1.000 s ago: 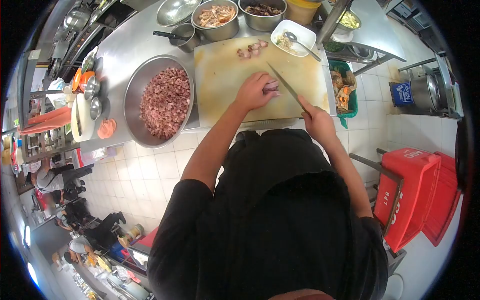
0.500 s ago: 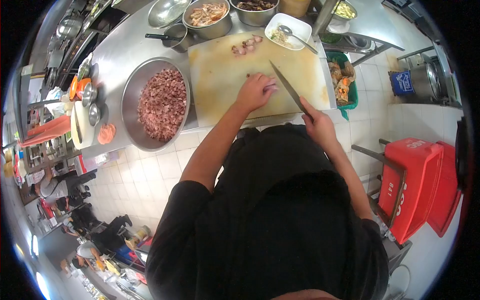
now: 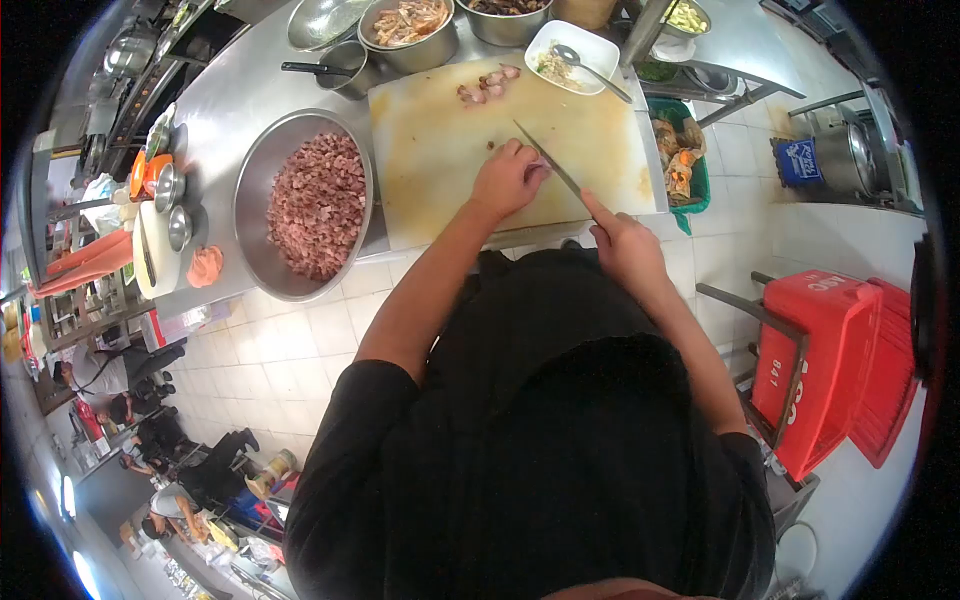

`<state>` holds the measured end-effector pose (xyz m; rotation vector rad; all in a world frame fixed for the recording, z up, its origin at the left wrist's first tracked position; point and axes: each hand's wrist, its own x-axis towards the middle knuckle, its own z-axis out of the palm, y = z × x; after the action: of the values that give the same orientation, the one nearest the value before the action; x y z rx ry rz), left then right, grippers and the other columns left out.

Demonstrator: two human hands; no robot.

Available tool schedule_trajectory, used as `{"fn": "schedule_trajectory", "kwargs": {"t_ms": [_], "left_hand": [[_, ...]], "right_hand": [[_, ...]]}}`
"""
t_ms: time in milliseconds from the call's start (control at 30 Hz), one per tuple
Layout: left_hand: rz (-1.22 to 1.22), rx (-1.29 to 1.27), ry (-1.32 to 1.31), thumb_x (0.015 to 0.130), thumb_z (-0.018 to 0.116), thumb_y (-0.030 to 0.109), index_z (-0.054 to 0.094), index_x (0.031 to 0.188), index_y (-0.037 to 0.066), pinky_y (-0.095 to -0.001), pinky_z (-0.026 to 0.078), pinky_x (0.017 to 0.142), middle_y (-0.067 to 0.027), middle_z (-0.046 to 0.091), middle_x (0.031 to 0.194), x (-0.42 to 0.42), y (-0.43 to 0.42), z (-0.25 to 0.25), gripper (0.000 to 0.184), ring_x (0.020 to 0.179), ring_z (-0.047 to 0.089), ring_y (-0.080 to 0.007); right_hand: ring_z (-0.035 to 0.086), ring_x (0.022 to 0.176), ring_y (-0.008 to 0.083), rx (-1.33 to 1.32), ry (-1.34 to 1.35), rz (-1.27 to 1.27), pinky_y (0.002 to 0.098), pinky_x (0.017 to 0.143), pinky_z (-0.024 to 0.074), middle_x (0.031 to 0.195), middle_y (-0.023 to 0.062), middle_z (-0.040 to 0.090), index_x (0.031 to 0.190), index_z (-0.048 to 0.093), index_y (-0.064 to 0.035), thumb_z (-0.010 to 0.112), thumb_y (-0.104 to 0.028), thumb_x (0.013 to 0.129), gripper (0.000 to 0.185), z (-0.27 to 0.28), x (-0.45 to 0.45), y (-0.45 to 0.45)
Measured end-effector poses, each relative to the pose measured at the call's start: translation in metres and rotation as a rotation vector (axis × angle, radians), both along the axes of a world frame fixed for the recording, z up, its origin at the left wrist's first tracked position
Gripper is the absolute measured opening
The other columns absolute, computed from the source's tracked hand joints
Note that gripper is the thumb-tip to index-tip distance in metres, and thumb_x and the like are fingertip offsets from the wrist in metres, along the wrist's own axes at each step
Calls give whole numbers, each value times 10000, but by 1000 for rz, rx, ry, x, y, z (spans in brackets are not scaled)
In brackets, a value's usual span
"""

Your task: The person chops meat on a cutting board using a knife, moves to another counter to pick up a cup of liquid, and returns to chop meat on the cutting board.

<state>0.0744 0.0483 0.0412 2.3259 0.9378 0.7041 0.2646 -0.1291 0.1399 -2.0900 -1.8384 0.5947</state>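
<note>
My right hand (image 3: 632, 248) is closed round the handle of a kitchen knife (image 3: 553, 163), index finger stretched along its back. The blade slants across the white cutting board (image 3: 430, 160) beside my left fingertips. Bent fingers of my left hand (image 3: 507, 182) press a small pale pinkish piece (image 3: 537, 172) on the board; its kind is unclear, and the fingers cover part of it. Several pinkish cut pieces (image 3: 487, 86) lie at the board's far side. Left of the board stands a large metal bowl (image 3: 245, 210) of diced pinkish meat (image 3: 318, 205).
A white dish (image 3: 602, 50) with a spoon sits at the board's far right corner. Metal pots (image 3: 425, 55) and a saucepan (image 3: 352, 72) stand behind. A green-lined bin (image 3: 690, 195) is right of the table, with a red bin (image 3: 815, 370) nearer. Other people work at far left.
The knife has shifted left, bringing its blade closer to my left fingers and at a flatter slant. My left hand stays on the piece. The whole view has shifted slightly.
</note>
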Motion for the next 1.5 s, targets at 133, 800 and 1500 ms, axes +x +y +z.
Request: {"fn": "schedule_trajectory", "kwargs": {"t_ms": [133,800,1500], "left_hand": [[-3,35,15,896,717,158,642,1008,64,-495,539,830,-154,602,1012,0,1,-3,165,972,635,-398],[66,59,-40,894,687,96,668,999,59,-496,537,817,-156,634,998,9,4,-18,113,940,649,-397],[106,66,-103,887,671,67,647,958,60,-504,516,779,-164,628,963,9,1,-19,75,900,636,-411]], "right_hand": [[688,900,460,-83,33,-10,546,796,547,971,248,720,1537,544,-263,670,-122,973,595,8,-1,7],[694,826,445,-148,-69,-11,556,758,554,877,245,695,1589,460,-352,646,-156,985,661,14,-11,18],[712,850,421,42,25,46,547,791,579,924,221,718,1614,412,-346,606,-202,1007,654,-37,-5,61]]}}
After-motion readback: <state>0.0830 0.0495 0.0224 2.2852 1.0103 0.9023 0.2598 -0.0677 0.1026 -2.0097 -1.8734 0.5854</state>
